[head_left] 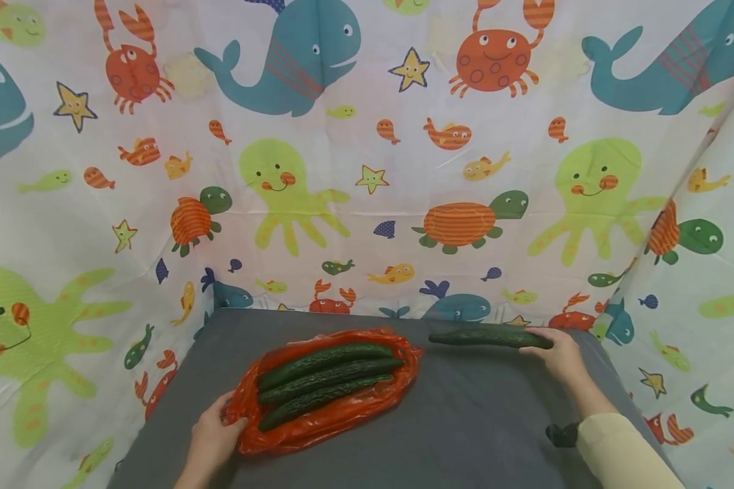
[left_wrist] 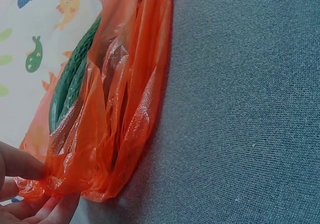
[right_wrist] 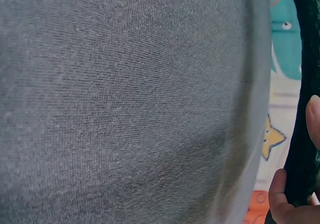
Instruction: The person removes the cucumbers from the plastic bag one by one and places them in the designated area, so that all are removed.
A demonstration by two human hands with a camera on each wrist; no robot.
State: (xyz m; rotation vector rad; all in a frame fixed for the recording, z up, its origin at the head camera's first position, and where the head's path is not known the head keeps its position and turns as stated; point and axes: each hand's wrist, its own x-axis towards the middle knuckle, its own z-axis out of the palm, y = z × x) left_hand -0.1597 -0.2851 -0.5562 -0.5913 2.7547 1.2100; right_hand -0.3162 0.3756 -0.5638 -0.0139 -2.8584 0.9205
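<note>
My left grip [head_left: 215, 435] pinches the near end of a red plastic bag [head_left: 327, 430], three cucumbers [head_left: 330, 375] inside, on the grey tabletop [head_left: 465, 421]. My right grip [head_left: 558, 356] curls round a fourth cucumber [head_left: 477, 337], near the far edge, beyond the bag's right.

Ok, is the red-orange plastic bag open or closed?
Open: the red-orange plastic bag gapes along its upper side, exposing three long dark-green cucumbers inside; the left hand pinches its left end.
</note>
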